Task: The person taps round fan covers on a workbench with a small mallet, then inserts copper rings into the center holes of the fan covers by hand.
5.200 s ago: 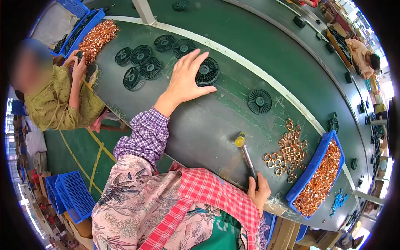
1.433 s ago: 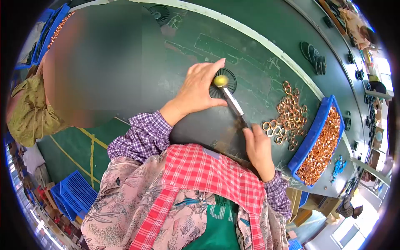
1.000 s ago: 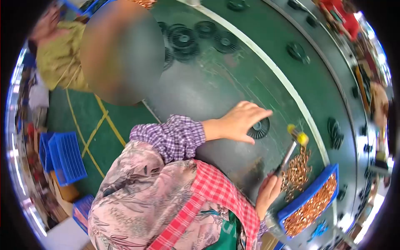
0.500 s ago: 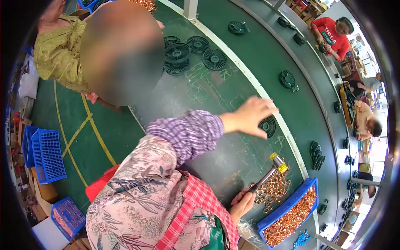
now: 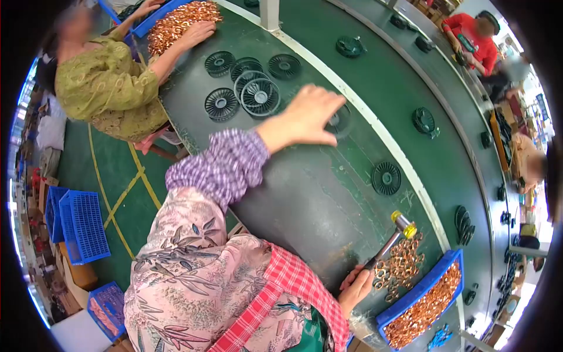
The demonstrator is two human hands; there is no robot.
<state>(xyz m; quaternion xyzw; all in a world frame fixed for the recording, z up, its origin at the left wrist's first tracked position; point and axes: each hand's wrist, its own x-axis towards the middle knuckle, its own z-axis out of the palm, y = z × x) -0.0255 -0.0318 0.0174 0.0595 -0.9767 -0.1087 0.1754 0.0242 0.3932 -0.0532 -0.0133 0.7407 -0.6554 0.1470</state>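
My left hand (image 5: 305,117), fingers apart, reaches over the table beside a black round slotted part (image 5: 340,121), which it partly hides. My right hand (image 5: 356,285) grips the dark handle of a hammer (image 5: 384,247) with yellow faces, held above the table's right part. Just beyond the hammer lies another black slotted disc (image 5: 386,178). Loose copper rings (image 5: 400,264) are spread under and beside the hammer head. Several more black discs (image 5: 260,97) sit in a group left of my left hand, some overlapping.
A blue bin (image 5: 421,300) of copper rings stands at the right table edge, blue pieces (image 5: 440,336) beside it. At the left, a co-worker (image 5: 111,88) reaches to a copper pile (image 5: 183,26). Black parts line the conveyor (image 5: 410,88) beyond the white strip. Blue crates (image 5: 85,226) stand on the floor.
My left hand has moved left, away from the disc near the white strip, toward another disc. My right hand still holds the hammer. The co-worker has leaned back, uncovering the disc group.
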